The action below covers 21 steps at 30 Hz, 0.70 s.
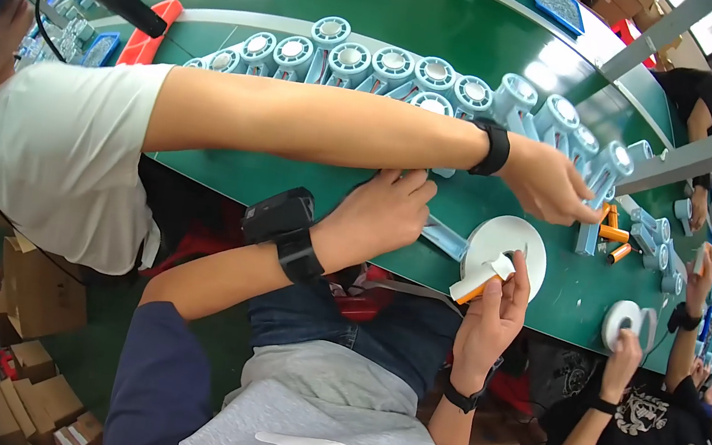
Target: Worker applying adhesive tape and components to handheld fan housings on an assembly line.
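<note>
My right hand (491,328) pinches an orange cylindrical battery (475,291) with a white strip (483,275) over it. It is held up in front of a large white roll of tape (526,256) lying on the table. My left hand (383,213) is closed, its fingertips near the underside of a co-worker's forearm (324,124); what it grips, if anything, is hidden. Beside it lies a light-blue fan handle (445,238). The co-worker's hand (552,185) reaches across from the left and touches a light-blue handheld fan (607,171) on the right.
Rows of light-blue handheld fans (392,64) stand along the green table (289,181). Orange batteries (615,233) lie at the right. Another person with a white roll (624,326) sits there. A red bin (150,31) and a grey metal post (702,155) flank the work area.
</note>
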Tool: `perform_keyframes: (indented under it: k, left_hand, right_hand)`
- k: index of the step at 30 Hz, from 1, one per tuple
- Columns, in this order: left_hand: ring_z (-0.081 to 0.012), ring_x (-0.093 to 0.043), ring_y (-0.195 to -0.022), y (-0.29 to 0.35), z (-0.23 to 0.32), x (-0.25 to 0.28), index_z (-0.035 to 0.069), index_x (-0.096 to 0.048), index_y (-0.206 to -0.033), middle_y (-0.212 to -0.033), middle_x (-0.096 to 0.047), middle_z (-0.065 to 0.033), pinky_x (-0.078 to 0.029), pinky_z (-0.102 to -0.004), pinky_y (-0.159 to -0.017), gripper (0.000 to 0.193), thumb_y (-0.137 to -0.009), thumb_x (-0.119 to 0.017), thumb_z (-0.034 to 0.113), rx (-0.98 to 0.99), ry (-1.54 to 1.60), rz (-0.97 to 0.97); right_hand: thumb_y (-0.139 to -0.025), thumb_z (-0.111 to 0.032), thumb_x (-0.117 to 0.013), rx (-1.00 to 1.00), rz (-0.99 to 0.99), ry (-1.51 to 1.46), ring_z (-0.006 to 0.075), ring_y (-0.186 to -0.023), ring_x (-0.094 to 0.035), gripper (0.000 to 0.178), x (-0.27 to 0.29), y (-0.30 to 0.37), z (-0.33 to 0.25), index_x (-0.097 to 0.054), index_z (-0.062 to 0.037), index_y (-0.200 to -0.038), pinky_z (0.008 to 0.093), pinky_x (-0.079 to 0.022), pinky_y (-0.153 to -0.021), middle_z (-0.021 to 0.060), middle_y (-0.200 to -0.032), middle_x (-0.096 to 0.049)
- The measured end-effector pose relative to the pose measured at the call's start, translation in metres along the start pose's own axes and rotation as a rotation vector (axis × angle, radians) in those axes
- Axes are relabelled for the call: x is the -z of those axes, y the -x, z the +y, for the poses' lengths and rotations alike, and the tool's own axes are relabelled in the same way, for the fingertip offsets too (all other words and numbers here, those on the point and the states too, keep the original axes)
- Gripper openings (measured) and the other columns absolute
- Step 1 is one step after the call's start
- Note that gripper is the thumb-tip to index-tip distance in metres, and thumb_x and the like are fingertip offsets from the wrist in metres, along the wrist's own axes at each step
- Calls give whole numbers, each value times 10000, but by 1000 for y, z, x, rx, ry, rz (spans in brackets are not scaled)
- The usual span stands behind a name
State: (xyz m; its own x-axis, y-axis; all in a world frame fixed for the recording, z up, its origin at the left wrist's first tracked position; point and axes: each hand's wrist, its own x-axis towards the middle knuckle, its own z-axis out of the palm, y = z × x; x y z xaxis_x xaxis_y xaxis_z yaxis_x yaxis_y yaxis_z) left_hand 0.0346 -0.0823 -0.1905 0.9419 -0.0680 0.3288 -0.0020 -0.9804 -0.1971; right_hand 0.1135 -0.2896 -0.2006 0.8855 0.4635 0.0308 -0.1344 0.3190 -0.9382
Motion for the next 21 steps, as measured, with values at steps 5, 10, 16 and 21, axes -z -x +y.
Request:
perform_keyframes:
  k: [5,10,16,21]
  left_hand:
    - [-253,-511,-944,0,13,2,53,-656,-693,-891,-540,-71,-436,-338,-837,116,-708,-632,166,6,127,105]
    - [-239,-511,-943,-9,23,6,56,-706,-701,-865,-540,-58,-422,-358,-815,136,-687,-639,173,3,-120,-20]
    - [-247,-530,-995,2,8,17,65,-683,-802,-897,-542,-61,-425,-354,-849,140,-731,-705,184,6,-36,-72]
    - [-249,-538,-992,5,-2,10,72,-642,-845,-948,-561,-54,-422,-375,-851,217,-775,-765,236,111,329,-101]
  right_hand:
    - [-1011,-23,-538,32,-62,32,105,-1016,-571,436,9,-8,2,-462,-17,-1440,260,-490,-904,44,-1150,-570]
    - [-1005,-28,-553,43,-62,60,90,-983,-570,425,-13,-19,2,-478,-27,-1423,240,-491,-853,37,-1129,-577]
    - [-965,19,-594,40,-32,-67,88,-1011,-544,417,-25,-38,29,-506,4,-1372,245,-454,-911,27,-1087,-565]
    - [-949,29,-616,110,7,67,104,-1008,-557,344,-4,-36,32,-542,-5,-1284,248,-468,-895,45,-1128,-564]
